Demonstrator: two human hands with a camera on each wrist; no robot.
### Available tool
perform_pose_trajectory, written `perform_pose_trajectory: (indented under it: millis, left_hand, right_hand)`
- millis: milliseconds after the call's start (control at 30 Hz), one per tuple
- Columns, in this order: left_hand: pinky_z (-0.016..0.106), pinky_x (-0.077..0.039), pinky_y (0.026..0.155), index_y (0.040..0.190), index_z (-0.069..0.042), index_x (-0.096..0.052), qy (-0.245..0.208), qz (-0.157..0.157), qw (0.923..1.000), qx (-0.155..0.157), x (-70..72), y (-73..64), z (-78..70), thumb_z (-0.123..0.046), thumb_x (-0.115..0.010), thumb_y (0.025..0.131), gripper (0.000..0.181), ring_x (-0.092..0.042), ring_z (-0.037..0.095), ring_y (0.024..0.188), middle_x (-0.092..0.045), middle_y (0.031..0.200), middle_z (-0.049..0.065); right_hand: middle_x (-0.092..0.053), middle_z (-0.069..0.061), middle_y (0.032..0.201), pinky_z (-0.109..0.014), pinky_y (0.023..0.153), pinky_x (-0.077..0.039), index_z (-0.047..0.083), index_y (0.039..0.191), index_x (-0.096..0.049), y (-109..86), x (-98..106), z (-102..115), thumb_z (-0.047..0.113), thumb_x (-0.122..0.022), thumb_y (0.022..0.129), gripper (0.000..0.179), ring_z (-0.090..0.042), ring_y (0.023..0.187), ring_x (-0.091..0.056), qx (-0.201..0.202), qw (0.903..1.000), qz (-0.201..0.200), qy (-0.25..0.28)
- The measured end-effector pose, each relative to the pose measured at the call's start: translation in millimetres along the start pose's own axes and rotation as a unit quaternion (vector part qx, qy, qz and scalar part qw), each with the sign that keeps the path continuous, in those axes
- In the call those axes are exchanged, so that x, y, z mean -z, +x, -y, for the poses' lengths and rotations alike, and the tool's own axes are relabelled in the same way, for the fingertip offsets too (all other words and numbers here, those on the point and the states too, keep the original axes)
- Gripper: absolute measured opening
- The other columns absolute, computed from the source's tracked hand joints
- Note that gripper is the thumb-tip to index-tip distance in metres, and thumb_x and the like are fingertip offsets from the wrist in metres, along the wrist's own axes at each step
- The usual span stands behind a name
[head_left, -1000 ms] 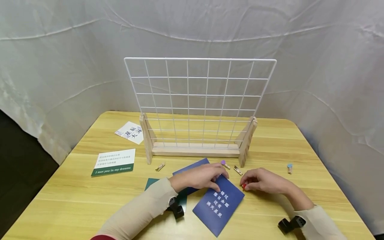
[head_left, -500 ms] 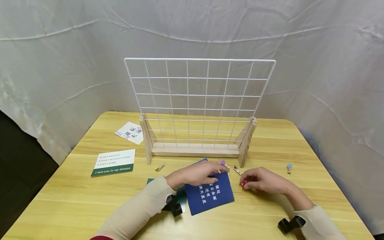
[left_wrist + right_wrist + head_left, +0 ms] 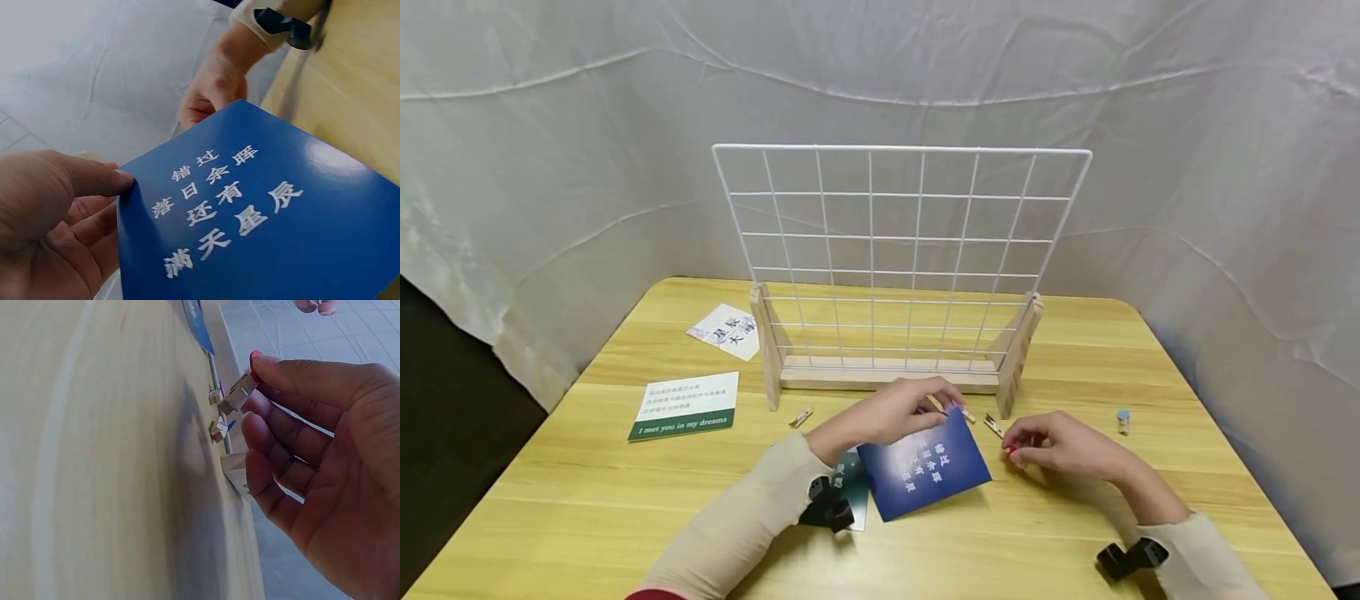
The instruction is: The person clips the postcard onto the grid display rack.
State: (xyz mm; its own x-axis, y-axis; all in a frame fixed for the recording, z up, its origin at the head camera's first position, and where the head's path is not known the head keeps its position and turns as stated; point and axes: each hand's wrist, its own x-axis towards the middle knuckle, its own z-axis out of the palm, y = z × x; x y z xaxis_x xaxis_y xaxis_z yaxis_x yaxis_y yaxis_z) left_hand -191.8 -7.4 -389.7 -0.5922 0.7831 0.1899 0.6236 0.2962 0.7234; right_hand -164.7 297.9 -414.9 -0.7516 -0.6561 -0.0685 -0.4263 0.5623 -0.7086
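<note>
A dark blue card (image 3: pixel 925 467) with white Chinese characters is pinched at its upper edge by my left hand (image 3: pixel 898 412). In the left wrist view, the thumb presses on the printed face of the card (image 3: pixel 250 206), with the other fingers behind it. The card tilts up off the table. To its right, my right hand (image 3: pixel 1060 446) pinches a small wooden clothespin with a red decoration; in the right wrist view this clothespin (image 3: pixel 237 394) sits between thumb and forefinger. A dark green card (image 3: pixel 852 492) lies partly hidden under my left forearm and the blue card.
A white wire grid (image 3: pixel 895 239) stands upright on a wooden base (image 3: pixel 887 382) behind the hands. Loose clothespins lie in front, including a plain one (image 3: pixel 801 417) and a blue-topped one (image 3: pixel 1123 422). A green-and-white card (image 3: pixel 685 406) and a white card (image 3: pixel 726 331) lie left.
My left hand has turned the blue card, drawn it slightly left and lifted it from the table. The right hand, still pinching the red clothespin, has risen slightly.
</note>
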Motion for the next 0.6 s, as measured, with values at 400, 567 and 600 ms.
perform_pose_trajectory:
  millis: [400,567,600]
  left_hand:
    - [0.021,-0.051,0.085,0.121,-0.009,-0.063,-0.018,-0.055,0.9982,0.017,19.3,5.5,-11.4,-0.009,-0.058,0.099,0.023,-0.064,0.011,0.097,-0.065,0.11,0.003]
    - [0.021,-0.052,0.085,0.12,-0.006,-0.062,-0.039,-0.086,0.9953,0.023,25.9,9.4,-16.6,-0.01,-0.058,0.1,0.021,-0.064,0.014,0.099,-0.065,0.112,0.005]
    - [0.021,-0.052,0.085,0.12,-0.006,-0.062,-0.046,-0.093,0.9943,0.027,26.9,10.3,-17.4,-0.01,-0.058,0.099,0.021,-0.064,0.014,0.1,-0.064,0.113,0.006]
  right_hand:
    - [-0.069,0.006,0.089,-0.026,0.069,-0.05,0.015,0.102,-0.07,0.6,14,14,0.018,-0.066,0.096,0.008,-0.008,0.079,-0.062,0.049,0.997,-0.055,-0.024]
    - [-0.067,0.01,0.087,-0.027,0.066,-0.05,0.014,0.101,-0.069,0.8,23,21,0.015,-0.067,0.095,0.007,-0.008,0.077,-0.061,0.058,0.9948,-0.078,-0.029]
    - [-0.067,0.011,0.087,-0.026,0.066,-0.05,0.015,0.101,-0.069,1.0,25,23,0.014,-0.067,0.094,0.007,-0.008,0.077,-0.062,0.061,0.9942,-0.083,-0.031]
